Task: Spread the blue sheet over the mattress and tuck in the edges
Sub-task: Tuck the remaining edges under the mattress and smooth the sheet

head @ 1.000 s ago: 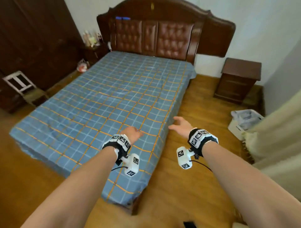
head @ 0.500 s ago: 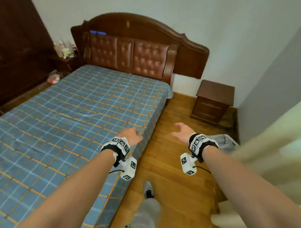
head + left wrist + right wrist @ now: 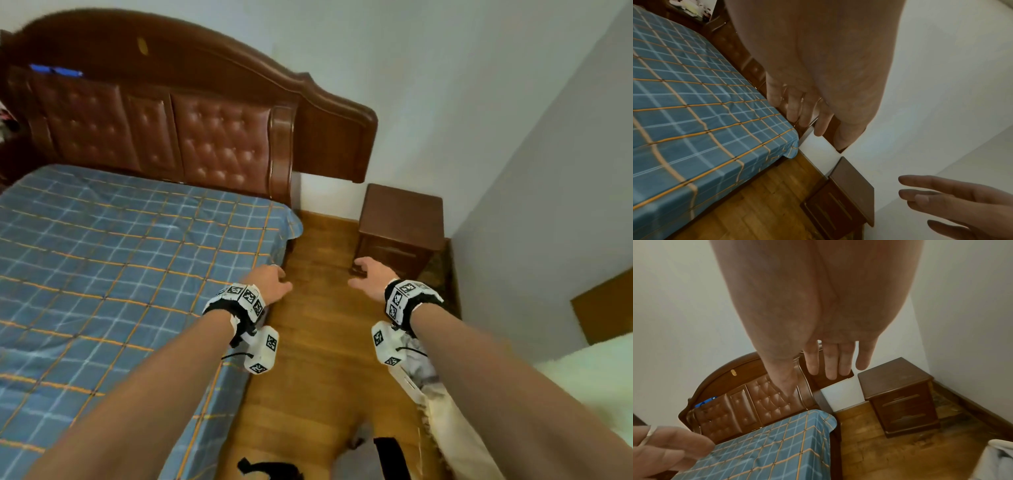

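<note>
Soft, even room light, with blur and bending at the edges.

From my head view the headboard (image 3: 191,137) is lit evenly and its tufted leather gives small pale glints; below it, the lower corners smear and straight lines bow outward. My wrist views are dimmer and warmer. There my left hand (image 3: 818,84) and right hand (image 3: 818,321) loom huge and soft in front of the headboard, and the blue sheet (image 3: 694,113) streaks with motion blur towards the frame edge.
</note>
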The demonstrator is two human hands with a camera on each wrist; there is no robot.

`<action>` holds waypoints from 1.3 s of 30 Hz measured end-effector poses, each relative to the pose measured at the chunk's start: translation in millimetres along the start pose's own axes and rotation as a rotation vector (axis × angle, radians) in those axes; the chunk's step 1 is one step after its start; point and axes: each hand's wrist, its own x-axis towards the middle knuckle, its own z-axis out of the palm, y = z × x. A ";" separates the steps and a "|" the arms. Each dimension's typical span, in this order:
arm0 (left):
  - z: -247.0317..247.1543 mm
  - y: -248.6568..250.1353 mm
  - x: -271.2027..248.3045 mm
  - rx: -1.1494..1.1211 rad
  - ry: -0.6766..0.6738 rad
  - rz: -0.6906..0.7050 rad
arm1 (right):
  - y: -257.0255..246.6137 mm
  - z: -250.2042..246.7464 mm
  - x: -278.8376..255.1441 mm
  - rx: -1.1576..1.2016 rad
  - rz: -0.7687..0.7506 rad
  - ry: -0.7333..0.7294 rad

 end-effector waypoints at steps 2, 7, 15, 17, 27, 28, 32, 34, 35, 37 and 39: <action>-18.1 5.8 59.8 -0.005 0.010 -0.040 | -1.0 -18.7 69.5 -0.008 -0.029 -0.029; -59.2 7.1 184.8 -0.155 0.077 -0.209 | -19.0 -55.3 247.5 -0.054 -0.126 -0.123; -110.0 -1.7 279.8 -0.419 0.113 -0.440 | -105.3 -86.6 449.7 -0.228 -0.364 -0.417; -120.4 -13.5 303.5 -0.449 0.129 -0.490 | -127.0 -85.9 487.7 -0.280 -0.398 -0.474; -117.1 -80.2 496.7 -0.467 0.054 -0.583 | -156.5 -35.2 675.3 -0.394 -0.283 -0.551; -109.4 -89.3 519.6 -0.466 0.050 -0.610 | -154.0 -17.5 699.0 -0.409 -0.256 -0.558; -43.0 -134.6 607.9 -0.474 0.052 -0.718 | -127.8 73.2 791.4 -0.441 -0.193 -0.598; 7.4 -154.2 648.1 -0.467 0.078 -0.770 | -108.2 123.4 835.3 -0.471 -0.181 -0.589; 34.4 -161.4 666.8 -0.472 0.090 -0.796 | -95.6 147.9 855.2 -0.489 -0.177 -0.583; 84.9 -172.3 703.5 -0.450 0.105 -0.830 | -73.4 189.2 887.3 -0.467 -0.152 -0.561; 125.8 -173.9 736.5 -0.410 0.125 -0.833 | -52.8 217.7 909.4 -0.426 -0.170 -0.535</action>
